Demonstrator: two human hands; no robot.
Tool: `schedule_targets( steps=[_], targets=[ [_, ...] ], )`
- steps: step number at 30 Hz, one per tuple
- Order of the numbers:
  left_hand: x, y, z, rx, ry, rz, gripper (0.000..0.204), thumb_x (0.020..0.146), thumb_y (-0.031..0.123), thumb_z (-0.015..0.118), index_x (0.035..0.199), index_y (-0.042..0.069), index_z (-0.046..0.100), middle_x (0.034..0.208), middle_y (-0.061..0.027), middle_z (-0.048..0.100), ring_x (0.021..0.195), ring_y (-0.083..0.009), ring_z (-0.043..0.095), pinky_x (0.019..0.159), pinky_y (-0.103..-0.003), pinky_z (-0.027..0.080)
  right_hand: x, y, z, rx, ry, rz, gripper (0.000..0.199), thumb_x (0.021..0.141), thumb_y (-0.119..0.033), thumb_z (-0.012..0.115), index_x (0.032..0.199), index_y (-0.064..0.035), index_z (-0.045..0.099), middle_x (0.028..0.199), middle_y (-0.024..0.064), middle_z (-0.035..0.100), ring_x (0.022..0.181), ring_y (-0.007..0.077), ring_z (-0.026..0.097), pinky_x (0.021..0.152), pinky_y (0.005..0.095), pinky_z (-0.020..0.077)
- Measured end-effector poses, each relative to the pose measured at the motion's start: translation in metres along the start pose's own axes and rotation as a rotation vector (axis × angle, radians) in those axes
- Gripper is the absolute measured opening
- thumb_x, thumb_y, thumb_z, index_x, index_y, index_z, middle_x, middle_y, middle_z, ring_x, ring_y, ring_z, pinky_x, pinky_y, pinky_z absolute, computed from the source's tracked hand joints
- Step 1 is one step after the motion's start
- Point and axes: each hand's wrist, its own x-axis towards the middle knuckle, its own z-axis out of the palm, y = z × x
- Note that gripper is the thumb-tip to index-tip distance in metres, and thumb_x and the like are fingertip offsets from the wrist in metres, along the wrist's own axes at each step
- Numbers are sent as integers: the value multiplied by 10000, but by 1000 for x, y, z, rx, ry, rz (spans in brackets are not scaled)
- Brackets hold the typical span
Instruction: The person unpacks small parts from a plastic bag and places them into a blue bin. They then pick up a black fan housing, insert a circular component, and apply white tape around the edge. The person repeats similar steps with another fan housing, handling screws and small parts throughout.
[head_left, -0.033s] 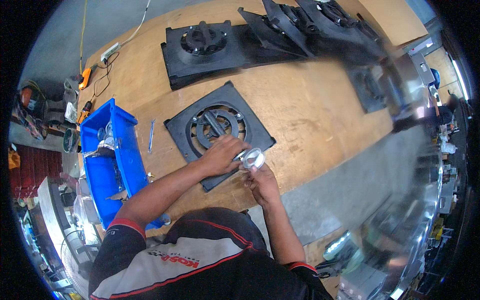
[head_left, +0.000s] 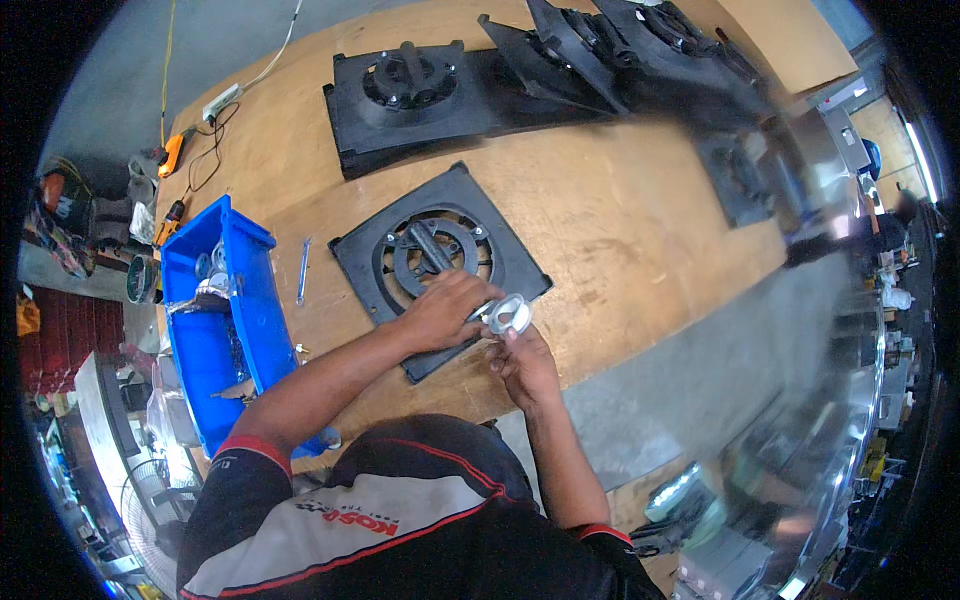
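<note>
Right hand (head_left: 526,368) clamped on a silvery-white, round, ring-shaped part (head_left: 522,318)

Thumb and fingers of the right hand pinch the part at its six o'clock edge. At its nine o'clock edge is the left hand (head_left: 447,305), fingers bunched; the view there is too small and crowded to tell whether they are clamped on the part or merely rest against it.

Seen from the ring-shaped part, a black, square plate with a round, slotted opening (head_left: 358,275) lies at ten o'clock on the tan wooden table (head_left: 650,240). The part shows in front of the plate's four o'clock edge. A dark, straight bar (head_left: 427,243) crosses the opening, its lower end hidden by the left hand.

At nine o'clock stands a blue, rectangular plastic bin (head_left: 258,310), with pale, round pieces (head_left: 217,257) inside its far end. Between bin and plate lies a slim, metallic hand tool (head_left: 303,270). Past the bin, toward ten o'clock, is an orange-and-black power drill (head_left: 172,222).

Another black, square plate with a raised, round centre (head_left: 346,95) lies at eleven o'clock, and several tilted black plates (head_left: 595,85) sit between twelve and one.
</note>
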Motion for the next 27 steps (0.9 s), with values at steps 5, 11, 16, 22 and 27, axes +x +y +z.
schedule_targets(
  steps=[5,11,16,22,27],
  targets=[
    [2,-5,0,21,4,51,471,751,211,775,1175,110,597,1124,-82,605,1105,-306,544,959,-454,400,13,4,-6,27,119,44,349,1003,-357,575,1242,-104,542,952,63,672,730,128,614,590,260,479],
    [1,-16,6,103,46,156,302,772,286,779,1004,135,659,1128,-51,614,1068,-289,560,917,-442,407,18,-4,8,124,209,84,301,1015,-360,554,1188,-115,541,891,63,668,691,142,631,588,269,494],
    [0,-14,4,114,70,182,216,764,272,785,910,140,696,1141,-51,611,1073,-290,558,902,-453,419,25,0,0,153,175,77,247,1005,-253,581,1189,-95,533,875,66,670,662,137,619,575,257,491],
    [0,-14,3,122,37,176,221,771,254,768,948,136,711,1128,-49,603,1095,-275,554,938,-444,424,43,13,-12,-33,149,5,191,986,-205,616,1106,-62,574,841,31,643,632,108,579,533,234,466],
    [1,-13,1,137,16,181,225,773,261,766,952,136,710,1140,-49,605,1109,-274,551,948,-441,418,57,26,-28,-468,236,-3,192,971,-196,619,974,-5,644,900,58,646,740,172,599,680,305,492]
  ],
)
